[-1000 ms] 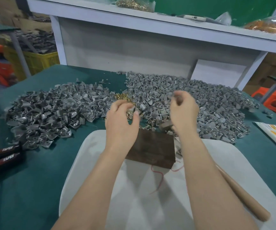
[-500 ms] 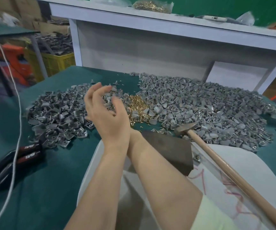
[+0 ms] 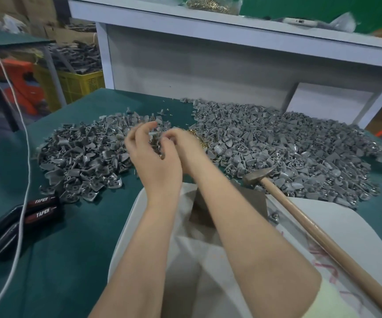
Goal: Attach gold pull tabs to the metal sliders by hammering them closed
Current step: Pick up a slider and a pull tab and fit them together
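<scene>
The metal sliders [image 3: 288, 145] are small, dull grey, wedge-shaped castings. They lie in two loose heaps on the green desk [image 3: 59, 271], a darker heap to the left and a larger, paler one to the right. In the gap between the heaps is a small tangle of gold pull tabs [image 3: 200, 140], shiny and thin, partly hidden behind the right hand [image 3: 183, 150].

Both hands meet above that gap. The left hand [image 3: 153, 159] is just beside the right, with its fingers bent. A small pale grey piece shows at their blurred fingertips, but I cannot tell which hand grips it or how firmly either hand is closed.

The hammer [image 3: 257, 175] lies free, well to the right of the hands. Its metal head rests at the edge of the right heap, and its wooden handle slants down across a white cloth [image 3: 337, 216]. A dark block [image 3: 247, 200] sits on the cloth under the right forearm. Two black grips marked TAPER [image 3: 41, 208] lie at the left, and a white cable [image 3: 26, 171] crosses them.
</scene>
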Motion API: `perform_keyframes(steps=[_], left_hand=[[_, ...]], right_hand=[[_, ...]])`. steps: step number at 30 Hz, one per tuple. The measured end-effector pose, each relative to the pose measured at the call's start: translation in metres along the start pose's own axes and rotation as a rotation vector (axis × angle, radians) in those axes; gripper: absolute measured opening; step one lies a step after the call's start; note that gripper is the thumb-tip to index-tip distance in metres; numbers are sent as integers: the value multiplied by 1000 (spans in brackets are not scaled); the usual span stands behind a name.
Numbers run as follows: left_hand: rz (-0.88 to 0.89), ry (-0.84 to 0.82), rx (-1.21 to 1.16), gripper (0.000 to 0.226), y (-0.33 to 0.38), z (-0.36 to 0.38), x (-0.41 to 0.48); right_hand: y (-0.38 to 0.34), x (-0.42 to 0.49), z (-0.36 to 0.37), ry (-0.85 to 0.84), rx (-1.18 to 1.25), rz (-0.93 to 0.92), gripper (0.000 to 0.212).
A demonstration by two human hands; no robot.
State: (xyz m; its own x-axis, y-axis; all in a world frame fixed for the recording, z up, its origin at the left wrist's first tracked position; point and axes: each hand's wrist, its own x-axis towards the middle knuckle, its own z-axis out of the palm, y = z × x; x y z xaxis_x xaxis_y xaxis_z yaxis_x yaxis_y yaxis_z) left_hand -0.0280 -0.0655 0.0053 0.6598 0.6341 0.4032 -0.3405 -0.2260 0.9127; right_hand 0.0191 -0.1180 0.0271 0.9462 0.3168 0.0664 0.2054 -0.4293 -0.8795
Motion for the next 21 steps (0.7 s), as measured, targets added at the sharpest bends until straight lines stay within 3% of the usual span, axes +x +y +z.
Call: perform_keyframes(steps=[2, 5, 9, 12, 18, 19, 21], left_hand=[[-59, -193, 69, 36, -7, 3, 1], [9, -453, 168, 30, -12, 9, -6], [46, -618, 135, 30, -13, 15, -14], [88, -628, 194, 31, -16, 16, -16], [17, -480, 170, 12, -16, 14, -12], [-3, -447, 158, 11, -15, 13, -11], [-24, -380, 143, 15, -14, 11, -9]], right_hand=[[0, -3, -22, 53, -80, -5, 12], [16, -16, -53, 112, 87, 45, 15], [35, -29, -70, 126, 497, 153, 17], [41, -31, -70, 131, 631, 179, 19], [40, -21, -60, 227, 391, 149, 10], [43, -19, -59, 254, 283, 156, 9], [53, -13, -54, 279, -159, 155, 9]])
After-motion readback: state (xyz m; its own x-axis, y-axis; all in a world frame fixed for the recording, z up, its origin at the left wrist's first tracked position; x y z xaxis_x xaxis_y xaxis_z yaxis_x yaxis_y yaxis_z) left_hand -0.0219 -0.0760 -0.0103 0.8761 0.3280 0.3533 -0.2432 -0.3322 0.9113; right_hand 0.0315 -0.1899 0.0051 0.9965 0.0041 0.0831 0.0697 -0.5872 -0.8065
